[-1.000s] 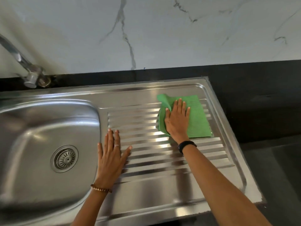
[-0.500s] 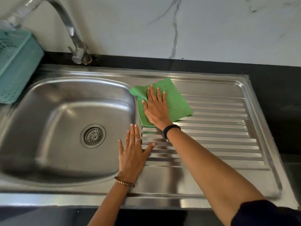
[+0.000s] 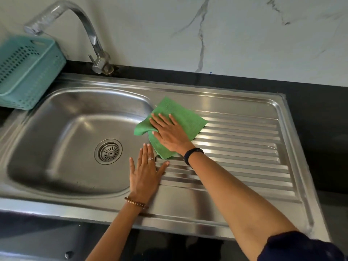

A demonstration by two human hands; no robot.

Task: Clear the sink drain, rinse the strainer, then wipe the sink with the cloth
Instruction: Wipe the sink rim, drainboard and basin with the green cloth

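Strainer (image 3: pixel 108 152) seated in the drain, basin (image 3: pixel 62 140) looks clear, so I judge clearing and rinsing done. My left hand (image 3: pixel 145 174) lies flat, fingers spread, on the basin's edge. My right hand (image 3: pixel 170 133) presses the green cloth (image 3: pixel 180 114) flat, fingers extended, at the drainboard (image 3: pixel 244 147) corner. Basin wipe likely left.

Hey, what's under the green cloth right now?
The green cloth lies on the sink's ribbed drainboard, one corner hanging over the basin edge. The right hand presses flat on top. The steel directly beneath is covered.
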